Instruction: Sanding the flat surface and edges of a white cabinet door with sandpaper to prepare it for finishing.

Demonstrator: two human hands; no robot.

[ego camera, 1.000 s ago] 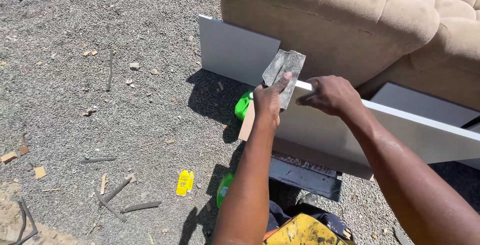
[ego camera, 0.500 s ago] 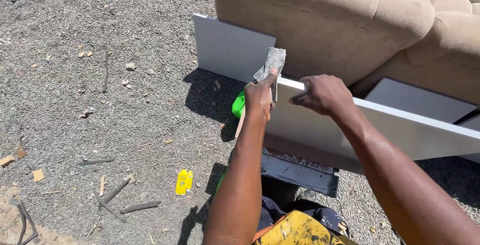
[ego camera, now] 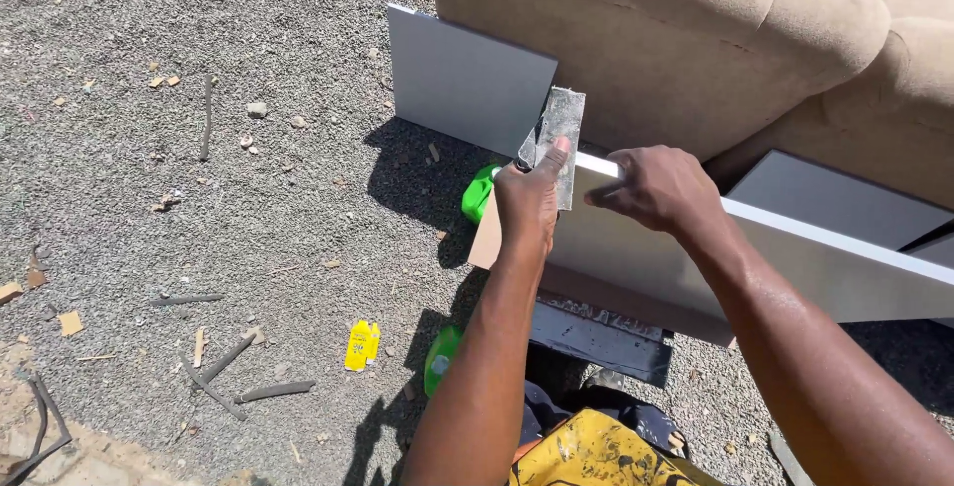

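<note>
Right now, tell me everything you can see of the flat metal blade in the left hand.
The metal blade is a flat, roughly rectangular sheet, grey and dull, smeared with dried pale residue. It stands nearly upright, tilted slightly, its lower end hidden behind the left hand, whose thumb presses flat against its face. Its handle is not visible. The blade rests against the near end of the white tile, which the right hand steadies by its top edge. Behind it stands a tan sofa.

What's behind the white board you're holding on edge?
Behind the white board stands a tan sofa, with grey panels leaning on it. A green object shows at the board's end, mostly covered; the ground beyond is hidden.
</note>
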